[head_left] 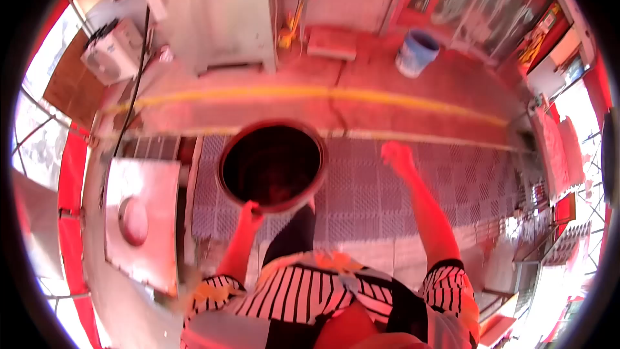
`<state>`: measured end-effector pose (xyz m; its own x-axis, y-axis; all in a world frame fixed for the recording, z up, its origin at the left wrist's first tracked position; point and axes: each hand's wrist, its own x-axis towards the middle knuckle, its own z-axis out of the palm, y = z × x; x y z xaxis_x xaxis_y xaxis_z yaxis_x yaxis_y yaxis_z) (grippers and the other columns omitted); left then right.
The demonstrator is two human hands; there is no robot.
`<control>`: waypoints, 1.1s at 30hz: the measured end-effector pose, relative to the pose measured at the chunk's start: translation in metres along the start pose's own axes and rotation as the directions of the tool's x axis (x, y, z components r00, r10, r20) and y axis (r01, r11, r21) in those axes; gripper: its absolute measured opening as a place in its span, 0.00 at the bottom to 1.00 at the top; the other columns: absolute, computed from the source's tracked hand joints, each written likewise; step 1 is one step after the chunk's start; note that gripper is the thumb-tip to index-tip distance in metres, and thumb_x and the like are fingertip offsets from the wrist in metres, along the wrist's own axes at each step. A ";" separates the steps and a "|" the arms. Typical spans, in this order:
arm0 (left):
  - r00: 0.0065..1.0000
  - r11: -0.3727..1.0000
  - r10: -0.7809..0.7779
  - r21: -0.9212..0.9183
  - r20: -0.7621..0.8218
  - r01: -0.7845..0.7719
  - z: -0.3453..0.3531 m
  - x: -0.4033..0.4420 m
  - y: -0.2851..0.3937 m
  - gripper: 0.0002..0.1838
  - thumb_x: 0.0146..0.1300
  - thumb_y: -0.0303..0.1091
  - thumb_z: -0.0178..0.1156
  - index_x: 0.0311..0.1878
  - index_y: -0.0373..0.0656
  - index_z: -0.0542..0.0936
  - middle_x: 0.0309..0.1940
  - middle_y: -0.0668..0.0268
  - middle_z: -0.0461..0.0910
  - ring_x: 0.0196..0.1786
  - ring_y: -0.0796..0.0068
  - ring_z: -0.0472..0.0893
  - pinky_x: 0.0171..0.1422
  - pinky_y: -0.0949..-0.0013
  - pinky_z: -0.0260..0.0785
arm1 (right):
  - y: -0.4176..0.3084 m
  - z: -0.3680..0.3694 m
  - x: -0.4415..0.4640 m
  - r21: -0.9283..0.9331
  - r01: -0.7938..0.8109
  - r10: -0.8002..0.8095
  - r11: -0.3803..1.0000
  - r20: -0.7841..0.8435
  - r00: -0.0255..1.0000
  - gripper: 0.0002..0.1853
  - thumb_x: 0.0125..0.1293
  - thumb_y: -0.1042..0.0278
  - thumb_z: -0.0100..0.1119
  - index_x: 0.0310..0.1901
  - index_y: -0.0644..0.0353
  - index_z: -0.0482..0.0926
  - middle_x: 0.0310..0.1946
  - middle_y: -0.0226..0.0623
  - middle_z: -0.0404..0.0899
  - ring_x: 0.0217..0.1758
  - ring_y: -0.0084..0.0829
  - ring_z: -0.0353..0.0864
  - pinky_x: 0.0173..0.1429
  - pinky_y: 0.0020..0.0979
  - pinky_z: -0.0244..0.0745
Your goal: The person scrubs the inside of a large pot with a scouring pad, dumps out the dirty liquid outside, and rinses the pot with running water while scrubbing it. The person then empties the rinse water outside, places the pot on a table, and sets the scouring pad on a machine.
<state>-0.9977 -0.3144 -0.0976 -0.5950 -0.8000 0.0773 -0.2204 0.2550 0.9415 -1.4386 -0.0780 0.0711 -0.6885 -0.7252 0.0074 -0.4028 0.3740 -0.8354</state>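
Observation:
A large round bucket (271, 165) with a dark inside and a reddish-brown rim is in front of me, left of centre. My left hand (253, 212) is closed on its near rim, with the fingers at the edge. Inside, it is too dark to make out any contents. My right hand (398, 157) is held out ahead, well to the right of the bucket. Its fingers look curled in, and nothing shows in them. Under both hands lies a grey patterned floor mat (361, 187).
To my left is a white board (155, 252) with a round opening. A tall metal cabinet (226, 19) stands ahead, with an air-conditioner unit (116, 52) to its left. Farther off on the floor is a blue and white bucket (416, 55), beyond a yellow line (310, 92).

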 end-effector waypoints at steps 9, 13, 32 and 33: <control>0.572 0.090 -0.697 -0.738 0.433 0.668 0.155 0.334 0.076 0.13 0.42 0.26 0.62 0.33 0.40 0.73 0.24 0.63 0.72 0.29 0.67 0.74 0.32 0.64 0.70 | 0.002 -0.178 0.317 0.083 -0.080 0.100 0.993 -0.276 0.956 0.12 0.64 0.63 0.50 0.38 0.64 0.77 0.22 0.35 0.79 0.21 0.22 0.76 0.23 0.23 0.69; 0.594 0.115 -0.679 -0.737 0.431 0.666 0.248 0.476 0.062 0.06 0.45 0.29 0.59 0.24 0.41 0.71 0.21 0.63 0.69 0.26 0.69 0.71 0.28 0.66 0.67 | 0.023 -0.265 0.479 -0.027 -0.010 -0.002 1.000 -0.402 0.916 0.14 0.65 0.60 0.50 0.40 0.63 0.77 0.24 0.34 0.79 0.21 0.21 0.76 0.23 0.22 0.68; 0.570 0.207 -0.749 -0.698 0.338 0.685 0.482 0.932 0.194 0.04 0.45 0.27 0.58 0.22 0.43 0.72 0.15 0.69 0.67 0.18 0.76 0.69 0.18 0.71 0.62 | -0.291 -0.528 1.306 -0.650 0.553 -0.853 0.521 -0.383 0.355 0.29 0.60 0.49 0.55 0.57 0.59 0.66 0.49 0.62 0.66 0.47 0.53 0.71 0.50 0.47 0.69; 0.589 0.228 -0.729 -0.688 0.348 0.689 0.486 0.950 0.194 0.06 0.44 0.25 0.59 0.22 0.43 0.71 0.14 0.69 0.66 0.18 0.75 0.69 0.18 0.70 0.63 | -0.298 -0.528 1.333 -0.614 0.543 -0.817 0.573 -0.483 0.315 0.25 0.60 0.50 0.54 0.51 0.62 0.71 0.44 0.59 0.70 0.45 0.53 0.72 0.47 0.46 0.70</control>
<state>-1.9812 -0.7605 -0.0012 -0.4593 -0.4682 -0.7549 0.0716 -0.8666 0.4939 -2.5553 -0.8509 0.6200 -0.1794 -0.2543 0.9504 -0.9748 0.1760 -0.1369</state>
